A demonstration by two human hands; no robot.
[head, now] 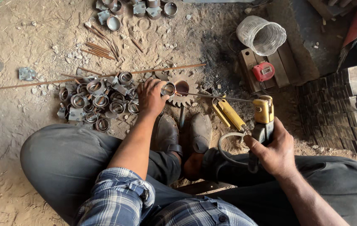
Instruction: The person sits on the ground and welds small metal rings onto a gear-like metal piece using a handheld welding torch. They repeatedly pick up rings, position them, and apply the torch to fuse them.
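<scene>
My left hand point(150, 97) grips a small metal ring piece point(169, 89) and holds it against a rusty toothed gear point(183, 88) lying on the dirt floor. My right hand point(273, 150) is closed around a yellow welding electrode holder point(263, 113). A thin welding rod point(216, 96) runs from the holder leftward, its tip at the ring piece. A grey cable point(224, 146) loops from the holder toward my legs. My two shoes point(182, 133) sit just below the gear.
A pile of similar metal ring pieces point(97, 101) lies left of my hand. A long thin rod point(95, 76) crosses the floor. Loose short rods point(99, 49), more rings point(136, 7), a wire coil point(261, 35), a red tape measure point(263, 71) on wood, and stacked metal blocks point(354, 109) are around.
</scene>
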